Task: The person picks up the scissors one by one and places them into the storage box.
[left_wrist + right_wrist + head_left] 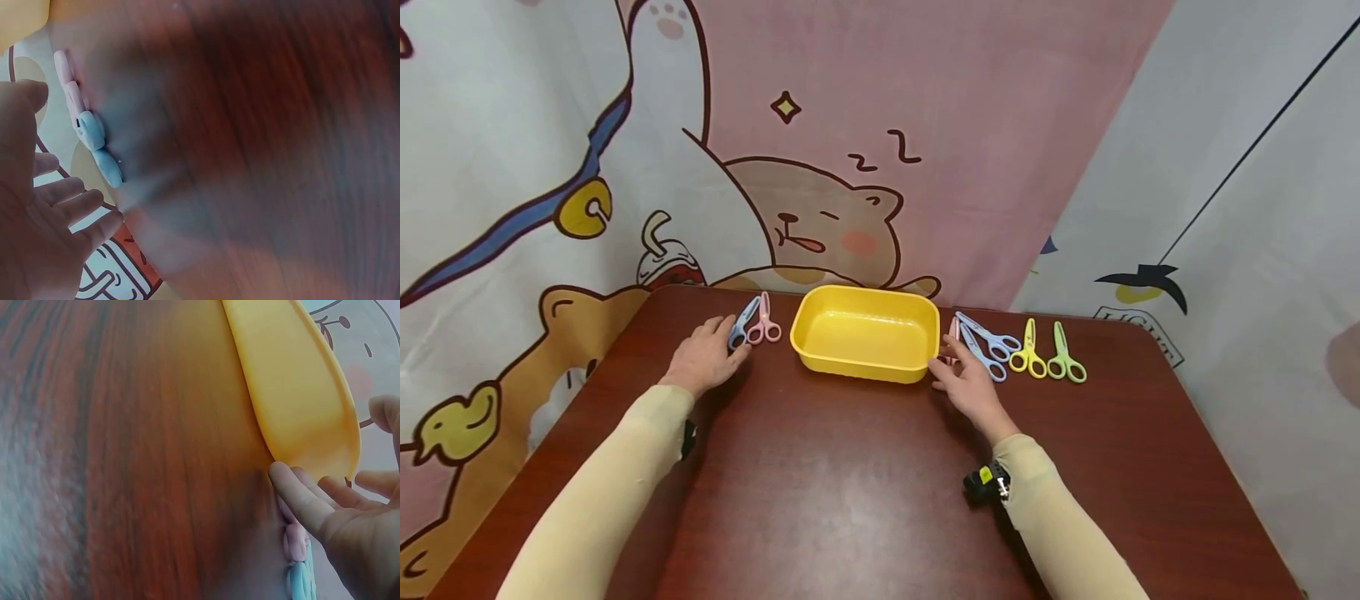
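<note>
My left hand [702, 357] is beside blue scissors [745, 321] at the table's far left, fingers loosely extended. Pink scissors [764, 318] lie just right of those. In the left wrist view, the hand's fingers are spread, with a gap between them and the blue scissors [94, 131]. A yellow plastic tray [865, 373] stands at the back middle. My right hand [972, 387] is at its right front corner, fingers fairly straight; in the right wrist view, fingertips [281, 472] meet the tray's end, though contact is unclear. Pink scissors [953, 327] are partly hidden behind that hand.
Two overlapping pairs of blue scissors [976, 348] lie right of the tray. Yellow scissors [1030, 337] and green scissors [1061, 340] come after them. The dark brown table [850, 483] ends at a printed cloth [985, 125] behind.
</note>
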Action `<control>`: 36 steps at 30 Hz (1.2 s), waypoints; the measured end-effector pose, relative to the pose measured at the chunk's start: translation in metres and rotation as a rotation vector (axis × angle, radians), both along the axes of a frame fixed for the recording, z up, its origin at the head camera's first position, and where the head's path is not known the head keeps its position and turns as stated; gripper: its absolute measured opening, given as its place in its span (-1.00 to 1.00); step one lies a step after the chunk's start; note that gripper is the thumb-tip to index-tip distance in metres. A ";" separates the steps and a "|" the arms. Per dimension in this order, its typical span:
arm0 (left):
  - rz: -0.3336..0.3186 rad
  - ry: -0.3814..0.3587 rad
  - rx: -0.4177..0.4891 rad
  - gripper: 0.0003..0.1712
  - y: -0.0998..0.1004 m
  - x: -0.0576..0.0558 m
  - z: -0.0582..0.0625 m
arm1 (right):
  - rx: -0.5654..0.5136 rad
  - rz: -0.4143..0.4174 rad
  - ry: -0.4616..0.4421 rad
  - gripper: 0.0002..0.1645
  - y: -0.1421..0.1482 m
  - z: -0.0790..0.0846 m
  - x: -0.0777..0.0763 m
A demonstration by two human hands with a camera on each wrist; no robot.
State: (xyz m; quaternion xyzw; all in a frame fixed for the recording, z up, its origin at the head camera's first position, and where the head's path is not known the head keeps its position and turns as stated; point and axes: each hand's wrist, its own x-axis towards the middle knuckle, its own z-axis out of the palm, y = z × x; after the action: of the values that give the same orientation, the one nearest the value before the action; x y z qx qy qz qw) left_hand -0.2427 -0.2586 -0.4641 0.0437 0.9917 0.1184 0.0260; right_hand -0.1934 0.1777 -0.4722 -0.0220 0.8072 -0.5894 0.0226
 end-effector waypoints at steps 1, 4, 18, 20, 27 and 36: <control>0.001 -0.002 0.004 -0.11 0.000 -0.001 -0.001 | -0.011 -0.003 0.002 -0.22 -0.001 -0.001 -0.001; 0.007 -0.008 0.016 -0.12 0.001 -0.003 -0.001 | -0.032 -0.013 0.003 -0.20 -0.004 -0.001 -0.002; 0.009 0.005 -0.010 -0.23 0.000 -0.009 -0.005 | -0.030 -0.058 -0.029 -0.11 -0.013 0.001 -0.007; 0.006 0.006 -0.016 -0.25 0.001 -0.010 -0.005 | -0.019 -0.064 -0.027 -0.07 -0.012 0.000 -0.007; 0.003 -0.009 -0.014 -0.29 0.000 -0.012 -0.002 | 0.024 -0.082 -0.002 -0.02 -0.012 0.000 -0.007; 0.029 -0.018 -0.014 -0.27 -0.002 -0.015 -0.008 | 0.040 -0.085 0.015 0.05 -0.018 0.004 -0.006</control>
State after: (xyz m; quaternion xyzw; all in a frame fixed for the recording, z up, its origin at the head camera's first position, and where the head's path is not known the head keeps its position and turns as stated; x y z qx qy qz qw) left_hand -0.2576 -0.2603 -0.4720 0.0280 0.9927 0.1124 0.0333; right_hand -0.1996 0.1600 -0.4686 0.0083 0.8191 -0.5735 -0.0078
